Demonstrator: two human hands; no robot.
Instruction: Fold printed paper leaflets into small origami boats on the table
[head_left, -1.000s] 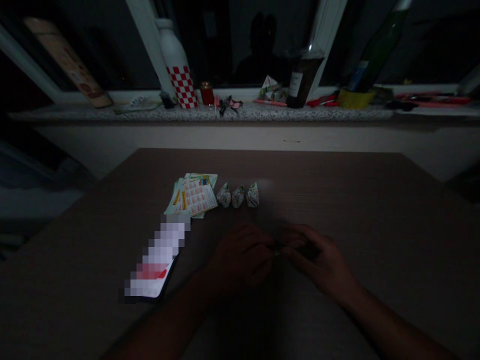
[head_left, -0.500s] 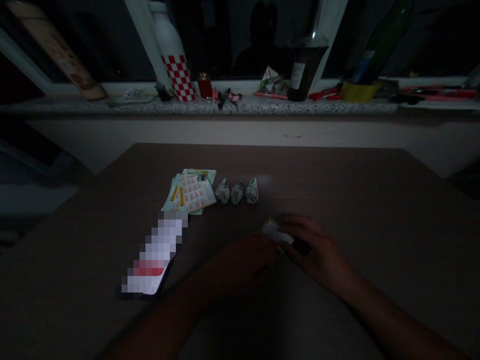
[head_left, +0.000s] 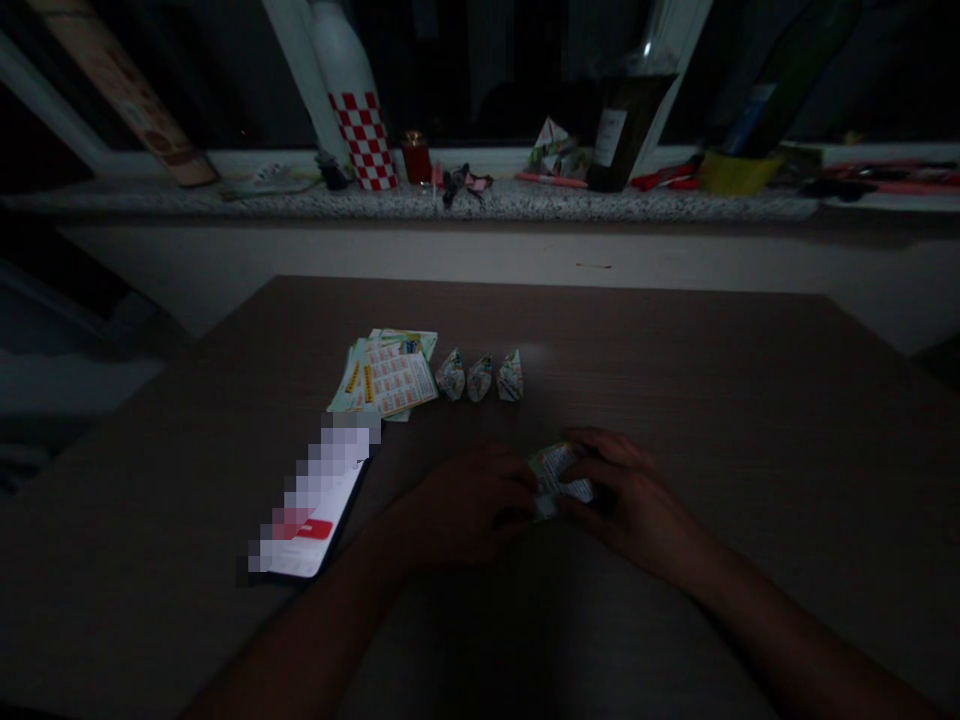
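Observation:
Both my hands meet over the dark brown table [head_left: 712, 360] in dim light. Between them is a small piece of printed folded paper [head_left: 556, 478]. My left hand [head_left: 465, 505] pinches its left edge with curled fingers. My right hand [head_left: 630, 495] grips its right side, fingers bent over it. Just beyond, three small folded paper shapes [head_left: 480, 376] stand in a row. A stack of printed paper squares [head_left: 386, 378] lies to their left.
A lit phone [head_left: 315, 505] lies at the left of my hands. On the stone windowsill [head_left: 225, 203] behind the table stand a red-and-white checked bottle [head_left: 358, 110], a dark bottle [head_left: 622, 125], a small red jar [head_left: 415, 157], pens and a yellow tape roll [head_left: 724, 172].
The folded paper has come into plain sight between my hands and sits lower and nearer my left hand. My left hand has closed in on it again. The view shifted slightly.

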